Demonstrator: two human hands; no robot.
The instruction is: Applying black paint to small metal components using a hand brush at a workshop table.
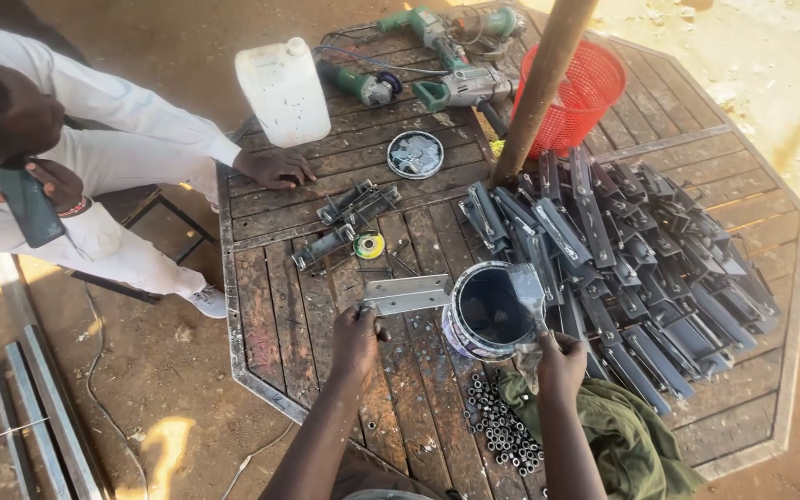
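Standing on sunlit dirt ground, the octagonal slatted surface (270, 315) carries dark brackets at 3 o'clock; left hand (356, 335) grip pinches a grey metal bracket (407, 294), right hand (559, 359) grip pinches a cloth (527, 289) over the paint can (493, 310).

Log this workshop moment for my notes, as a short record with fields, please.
Left hand: holds a pale metal bracket by its end
Right hand: holds a grey rag at the rim of the paint can
Paint can: open, dark paint inside
Table: wooden slats, metal frame
Right of can: pile of dark painted brackets
Near edge: small metal nuts, green cloth
Far side: power tools, red basket, white jug
Other person: a hand resting on the table
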